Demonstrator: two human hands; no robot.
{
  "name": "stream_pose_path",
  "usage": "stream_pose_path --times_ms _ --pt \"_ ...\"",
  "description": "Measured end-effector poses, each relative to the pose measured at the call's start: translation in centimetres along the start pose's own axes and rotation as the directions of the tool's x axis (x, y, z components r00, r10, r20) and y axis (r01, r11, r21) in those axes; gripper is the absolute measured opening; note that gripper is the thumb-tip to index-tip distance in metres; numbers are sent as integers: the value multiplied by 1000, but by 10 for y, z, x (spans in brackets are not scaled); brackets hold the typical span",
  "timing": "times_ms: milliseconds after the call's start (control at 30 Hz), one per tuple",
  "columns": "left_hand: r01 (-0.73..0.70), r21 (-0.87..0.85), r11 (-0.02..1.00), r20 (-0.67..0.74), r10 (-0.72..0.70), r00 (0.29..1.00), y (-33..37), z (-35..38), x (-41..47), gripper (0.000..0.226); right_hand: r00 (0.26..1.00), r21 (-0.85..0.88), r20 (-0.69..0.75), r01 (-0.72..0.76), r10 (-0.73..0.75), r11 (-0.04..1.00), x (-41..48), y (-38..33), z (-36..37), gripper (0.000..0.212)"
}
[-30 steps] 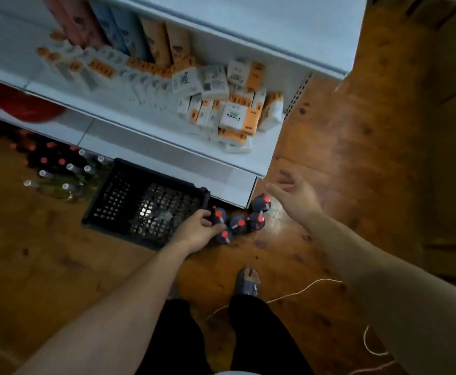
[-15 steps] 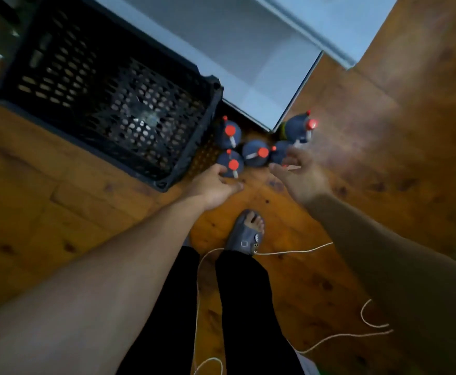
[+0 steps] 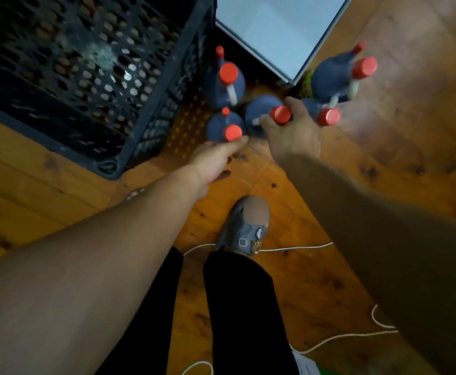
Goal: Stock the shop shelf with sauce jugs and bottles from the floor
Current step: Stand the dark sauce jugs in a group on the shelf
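Access to the jug cluster, seen from above. Five red-capped jugs stand packed on the wooden floor [image 3: 383,147], their bodies touching or nearly so; only necks and caps rise free. Far side: the white shelf base [image 3: 275,31] closes it off. Left: the black crate [image 3: 86,77] wall stands just beside the far-left jug [image 3: 222,85] and near-left jug [image 3: 218,128]. Right: open floor beyond the far-right jug [image 3: 332,79]. Near side: open floor, partly taken by a slippered foot [image 3: 245,228] and a white cord [image 3: 297,249]. The left hand [image 3: 216,158] reaches flat to the near-left jug; the right hand [image 3: 291,133] straddles the middle jug [image 3: 259,109] at its neck, overlapping the jug [image 3: 313,108] beside it
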State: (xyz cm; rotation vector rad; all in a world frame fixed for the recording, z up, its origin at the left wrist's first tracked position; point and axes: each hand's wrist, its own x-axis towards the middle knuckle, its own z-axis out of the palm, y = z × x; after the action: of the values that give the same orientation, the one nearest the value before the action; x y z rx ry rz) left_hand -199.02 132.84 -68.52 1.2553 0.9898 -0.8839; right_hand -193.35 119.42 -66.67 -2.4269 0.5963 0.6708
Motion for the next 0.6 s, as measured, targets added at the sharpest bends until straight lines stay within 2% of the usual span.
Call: stream_pose_path --times_ms 133,267,333,400,467,600 --pt "-14 -36 999 25 15 1000 -8 1 6 28 999 15 -32 -22 22 1000 8 0 9 50" --pt "-44 14 999 48 43 998 -8 2 2 24 997 74 -67 -40 45 996 8 1 11 40" --pt "-52 20 998 -10 52 999 -7 1 -3 23 997 125 -38 -65 70 990 5 2 12 38" --pt "-56 -4 998 -95 56 994 -5 -6 -12 23 997 96 -20 -69 71 993 -2 2 11 37" --pt "-74 -3 997 -122 73 990 0 -18 -22 21 998 57 11 -56 56 997 -12 1 10 35" --pt "-105 184 977 -137 131 982 4 -37 -52 18 999 32 17 -37 36 999 -40 -9 -6 37"
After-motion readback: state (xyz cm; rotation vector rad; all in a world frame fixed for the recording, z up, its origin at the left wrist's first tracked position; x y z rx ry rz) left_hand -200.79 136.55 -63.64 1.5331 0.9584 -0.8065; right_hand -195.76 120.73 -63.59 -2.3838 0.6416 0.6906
